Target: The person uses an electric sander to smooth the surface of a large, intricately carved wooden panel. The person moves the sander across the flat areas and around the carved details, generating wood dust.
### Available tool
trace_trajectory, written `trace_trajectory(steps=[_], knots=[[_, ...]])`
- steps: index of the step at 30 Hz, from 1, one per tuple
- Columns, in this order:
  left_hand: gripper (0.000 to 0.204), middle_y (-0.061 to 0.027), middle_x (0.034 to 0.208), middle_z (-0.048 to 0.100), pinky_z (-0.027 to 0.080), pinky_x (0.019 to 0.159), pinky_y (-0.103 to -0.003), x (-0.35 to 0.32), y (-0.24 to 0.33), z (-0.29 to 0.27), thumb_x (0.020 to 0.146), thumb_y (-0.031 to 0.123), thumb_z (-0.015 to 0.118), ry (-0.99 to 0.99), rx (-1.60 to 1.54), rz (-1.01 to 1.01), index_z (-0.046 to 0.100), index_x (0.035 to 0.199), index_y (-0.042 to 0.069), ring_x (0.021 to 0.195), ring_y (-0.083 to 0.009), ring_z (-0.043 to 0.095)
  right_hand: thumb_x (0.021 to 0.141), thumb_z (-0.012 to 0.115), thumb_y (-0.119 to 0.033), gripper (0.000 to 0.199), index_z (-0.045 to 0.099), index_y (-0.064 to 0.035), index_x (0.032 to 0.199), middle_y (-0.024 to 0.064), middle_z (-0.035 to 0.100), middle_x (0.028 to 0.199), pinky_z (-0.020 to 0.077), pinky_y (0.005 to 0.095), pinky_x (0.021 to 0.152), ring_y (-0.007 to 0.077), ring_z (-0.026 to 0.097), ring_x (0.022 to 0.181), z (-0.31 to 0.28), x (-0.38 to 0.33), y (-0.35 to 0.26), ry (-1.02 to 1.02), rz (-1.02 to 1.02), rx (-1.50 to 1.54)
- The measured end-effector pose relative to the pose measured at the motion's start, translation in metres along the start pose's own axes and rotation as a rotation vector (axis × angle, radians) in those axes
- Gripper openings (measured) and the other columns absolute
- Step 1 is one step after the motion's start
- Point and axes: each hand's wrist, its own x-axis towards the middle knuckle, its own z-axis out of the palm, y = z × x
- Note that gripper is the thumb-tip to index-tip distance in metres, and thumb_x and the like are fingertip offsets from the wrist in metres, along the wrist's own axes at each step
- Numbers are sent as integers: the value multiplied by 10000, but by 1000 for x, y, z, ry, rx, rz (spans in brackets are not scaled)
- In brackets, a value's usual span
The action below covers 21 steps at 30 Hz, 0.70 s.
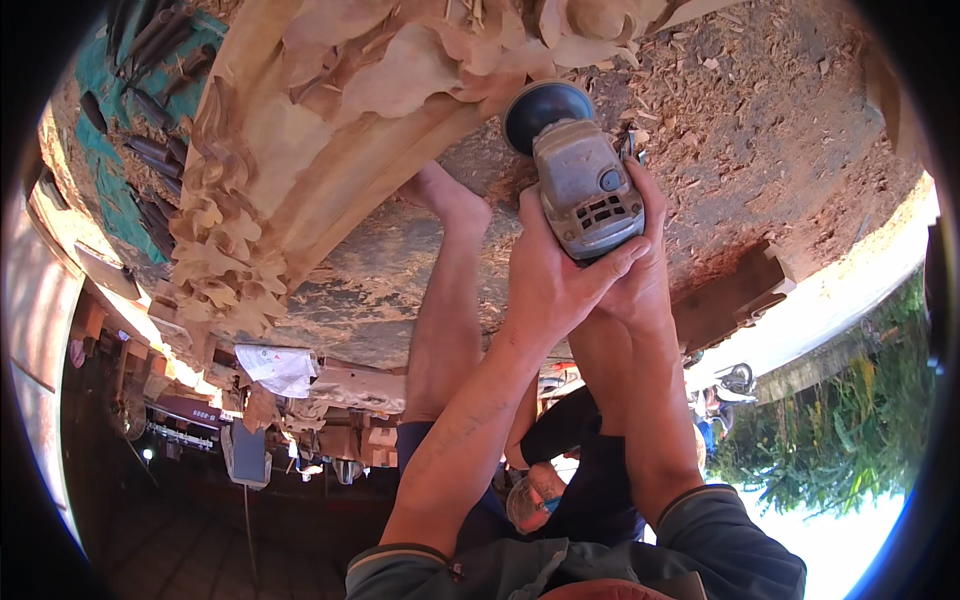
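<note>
The left hand point(543, 268) and right hand point(645, 270) share one grip, wrapped snugly around the rear body of a power grinder point(580, 175), one to each side. The grinder is just right of the carving point(295, 140), its long axis running from the hands forward and slightly left. Its black disc point(547, 113) points at the carving's edge; whether they touch, I cannot tell. The left hand is nearer the carving.

Scuffed grey grinder point(584, 178), vent slots point(601, 211) at its rear, dark round disc point(545, 108) at its far end beside pale carved wood point(285, 135), curling leaves point(405, 75) along the wood's borders
</note>
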Motion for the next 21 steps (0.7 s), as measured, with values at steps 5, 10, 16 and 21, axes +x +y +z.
trace_trajectory(steps=[5,10,16,21], knots=[[853,-259,1294,645,556,1007,-400,8,5,-5,811,273,940,31,-173,-14,378,1365,-51,1226,-324,686,789,929,-190,952,379,-53,1554,307,519,1501,353,528,1202,437,459,1460,16,11,14,16,-67,-58],[857,-263,1255,669,567,987,-391,-2,0,3,808,298,946,44,-62,-81,381,1352,-48,1209,-318,701,783,931,-195,959,381,-56,1556,292,531,1486,344,528,1205,427,474,1443,11,4,2,-23,155,198],[812,-192,1389,591,525,1063,-380,-15,25,-23,891,166,883,173,-136,-82,365,1475,-59,1261,-243,627,774,880,-127,895,429,-86,1546,236,677,1319,443,534,1100,470,614,1261,7,34,-37,-242,-16,-182],[883,-245,1339,623,549,1024,-393,-7,26,-39,865,238,903,182,-70,-76,340,1455,-100,1224,-292,673,824,801,-96,789,461,-113,1535,167,740,1209,552,410,942,411,727,1075,26,37,-40,-184,19,-62]])
